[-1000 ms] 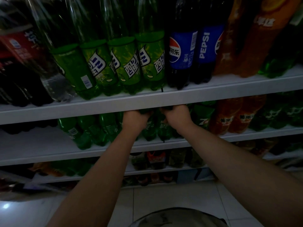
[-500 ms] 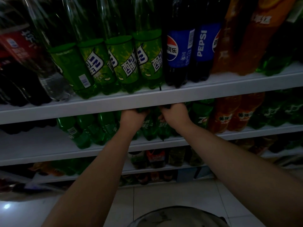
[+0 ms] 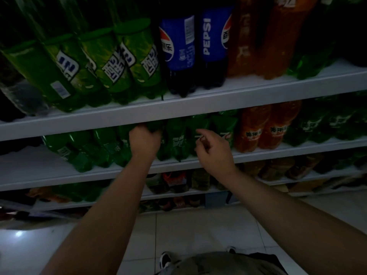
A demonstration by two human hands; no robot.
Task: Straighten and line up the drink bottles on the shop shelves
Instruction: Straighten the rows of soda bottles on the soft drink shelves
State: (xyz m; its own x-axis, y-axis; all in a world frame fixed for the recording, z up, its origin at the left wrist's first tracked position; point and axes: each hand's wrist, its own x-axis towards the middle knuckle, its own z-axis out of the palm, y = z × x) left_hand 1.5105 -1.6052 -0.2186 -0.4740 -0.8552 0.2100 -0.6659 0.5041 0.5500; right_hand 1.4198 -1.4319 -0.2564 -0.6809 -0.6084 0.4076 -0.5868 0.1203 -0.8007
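Fingers of left hand (image 3: 145, 142) hidden round green bottle (image 3: 157, 127), right hand (image 3: 215, 149) blurred

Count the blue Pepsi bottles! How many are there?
2, side by side on the upper shelf: the left Pepsi bottle stands beside the green bottles, the right Pepsi bottle beside the orange bottles. More may be hidden behind them.

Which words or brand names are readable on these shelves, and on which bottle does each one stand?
"PEPSI": white vertical letters on the right blue-label bottle, top shelf.
"可乐": seemingly, beside the logo on the left blue-label bottle.
Green top-shelf bottles: white characters, too blurred.
Orange middle-shelf bottles: yellow characters, too blurred.
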